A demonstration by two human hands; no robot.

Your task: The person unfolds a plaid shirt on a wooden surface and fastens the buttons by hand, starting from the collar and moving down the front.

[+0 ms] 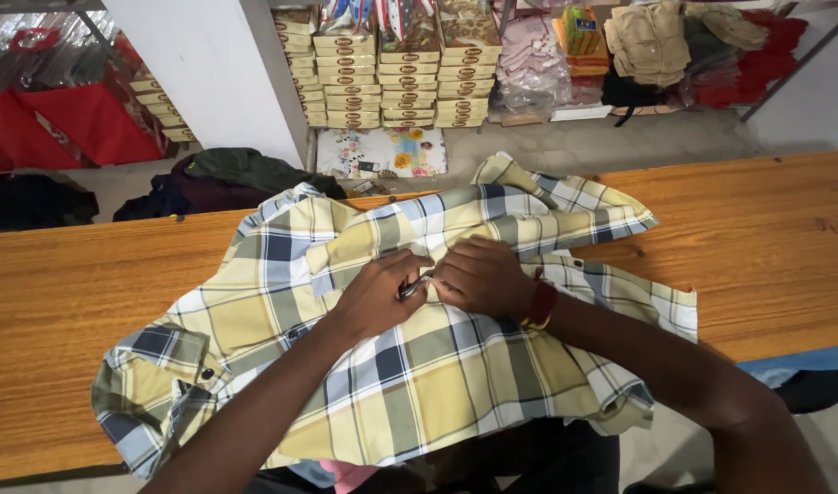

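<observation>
A yellow, white and navy plaid shirt (pixel 419 366) lies spread across a long wooden table (pixel 767 238). Both my hands rest on its middle, close together. My left hand (pixel 375 293) is closed around a small dark metal tool (pixel 411 287), whose tip pokes out toward the other hand. My right hand (pixel 481 274) pinches the shirt fabric right beside that tool; a red band sits on its wrist. A cuff with a dark button (pixel 205 373) lies at the lower left. What the tool touches is hidden under my fingers.
Beyond the table, stacked flat boxes (pixel 391 87), folded garments (pixel 652 41) and a floral packet (pixel 382 151) sit on the floor. Dark clothes (pixel 227 174) are heaped by a white pillar (pixel 208 64). Red bags (pixel 71 119) stand at far left.
</observation>
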